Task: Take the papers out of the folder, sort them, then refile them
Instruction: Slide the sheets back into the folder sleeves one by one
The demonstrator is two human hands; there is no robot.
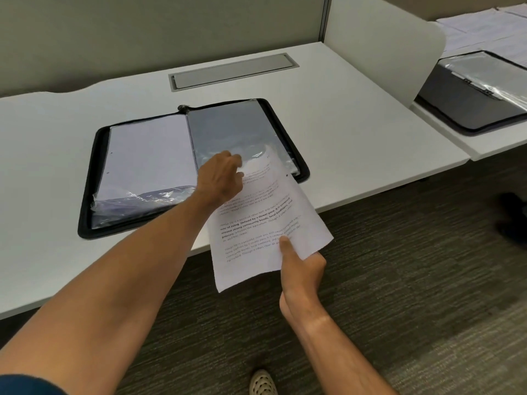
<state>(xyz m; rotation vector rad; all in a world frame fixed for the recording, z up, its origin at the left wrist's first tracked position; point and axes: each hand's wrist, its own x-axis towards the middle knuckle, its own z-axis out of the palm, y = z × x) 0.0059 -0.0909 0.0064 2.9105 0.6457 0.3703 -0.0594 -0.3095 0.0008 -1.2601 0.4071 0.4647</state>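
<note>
White tabletop (328, 115) carries a black zip folder (94, 178) lying open, a stack of white sheets on its left half and clear plastic sleeves (228, 129) on its right. From the head view, the right hand (302, 269) pinches the lower edge of a printed paper (265, 212), thumb on top, holding it over the tabletop's front edge. The left hand (221, 178) reaches to the paper's top, fingers curled at a sleeve; its exact grip is unclear.

On the printed sheet (265, 223), bold words "Defined by a slower pace", "strong community bonds, local traditions".
</note>
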